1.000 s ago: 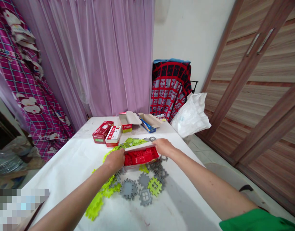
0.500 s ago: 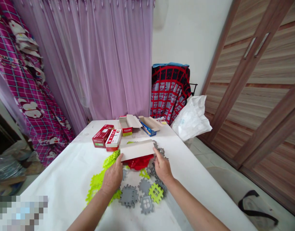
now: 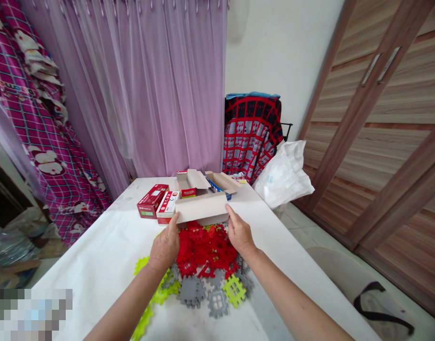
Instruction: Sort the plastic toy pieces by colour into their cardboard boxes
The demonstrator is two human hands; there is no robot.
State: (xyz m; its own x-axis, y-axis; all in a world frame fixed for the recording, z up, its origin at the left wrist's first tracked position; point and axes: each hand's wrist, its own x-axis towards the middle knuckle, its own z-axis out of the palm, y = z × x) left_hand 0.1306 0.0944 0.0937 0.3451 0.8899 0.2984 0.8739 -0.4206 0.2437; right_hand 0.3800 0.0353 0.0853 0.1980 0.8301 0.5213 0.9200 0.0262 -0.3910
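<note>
White-covered table (image 3: 96, 270) is seen w/ white cardboard box (image 3: 201, 209) held tilted, its lower edge gripped by left hand (image 3: 164, 248) & right hand (image 3: 240, 234). Red interlocking plastic tiles (image 3: 205, 248) are heaped just below box & hands, partly over grey tiles (image 3: 192, 291) & lime tiles (image 3: 234, 290).

Head-worn camera, facing forward and down, close above a white-covered table (image 3: 96, 251)

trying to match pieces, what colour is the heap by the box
Bright red interlocking plastic pieces, best seen in the head view.
</note>
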